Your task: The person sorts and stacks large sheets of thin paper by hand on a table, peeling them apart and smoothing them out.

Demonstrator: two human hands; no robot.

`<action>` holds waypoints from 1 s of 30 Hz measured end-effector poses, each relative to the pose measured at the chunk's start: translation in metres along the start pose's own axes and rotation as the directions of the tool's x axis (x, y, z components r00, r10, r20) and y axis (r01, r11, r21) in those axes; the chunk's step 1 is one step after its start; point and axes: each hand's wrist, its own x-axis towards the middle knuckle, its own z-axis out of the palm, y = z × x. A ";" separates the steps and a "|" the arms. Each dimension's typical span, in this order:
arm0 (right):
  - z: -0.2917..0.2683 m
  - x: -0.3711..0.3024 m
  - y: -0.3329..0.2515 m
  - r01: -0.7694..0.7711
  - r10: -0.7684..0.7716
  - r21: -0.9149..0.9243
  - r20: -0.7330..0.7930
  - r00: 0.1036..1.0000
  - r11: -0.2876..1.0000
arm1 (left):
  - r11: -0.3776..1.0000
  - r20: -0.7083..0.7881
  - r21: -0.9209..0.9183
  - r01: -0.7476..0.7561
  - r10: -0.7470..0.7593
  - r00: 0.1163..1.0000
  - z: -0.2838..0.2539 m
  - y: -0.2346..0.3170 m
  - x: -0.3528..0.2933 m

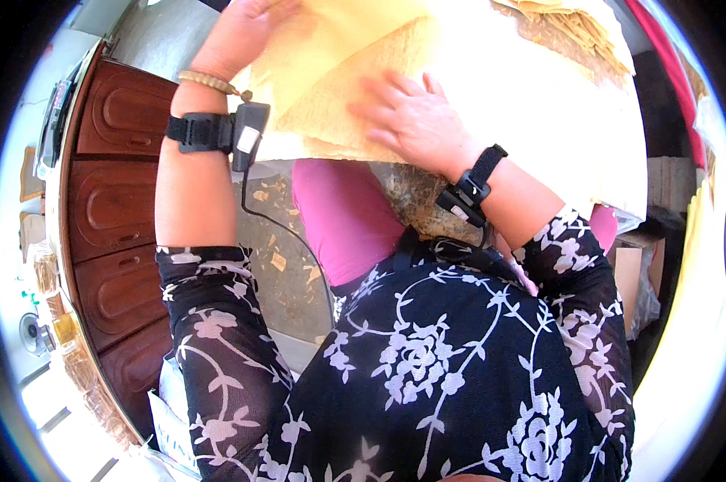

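Thin yellow sheets (331,36), papery or cloth-like, lie overlapped on a brightly lit table (556,136). One layer's edge runs diagonally across the layer beneath. My right hand (423,124) is open over the sheets, palm down, its fingers spread and slightly smeared by motion. At the far left of the sheets is my left hand (250,32), blurred and partly cut off by the top of the view. Its fingers do not show clearly enough to tell their grip. Both wrists carry black strapped devices, and a beaded bracelet (206,80) circles the left one.
A stack of crumpled yellow sheets (584,28) sits at the table's far right. Brown wooden drawers (118,209) stand on the left. Small scraps (279,261) litter the floor below. A black cable (287,221) hangs from the left wrist device. A cardboard box (632,277) is at right.
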 end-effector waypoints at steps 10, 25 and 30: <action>-0.006 -0.003 -0.002 0.028 -0.027 0.076 -0.016 1.000 0.997 | 0.703 -0.059 0.661 -0.263 0.398 0.915 -0.097 -0.042 0.027; 0.003 -0.009 0.001 0.057 -0.047 0.113 -0.089 0.995 0.992 | 0.789 -0.533 -0.615 0.003 -0.419 0.735 -0.242 -0.056 -0.039; -0.004 -0.012 0.002 0.015 -0.011 0.096 -0.043 0.999 0.995 | 0.943 -0.616 -0.321 0.084 -0.276 0.737 -0.275 -0.012 -0.041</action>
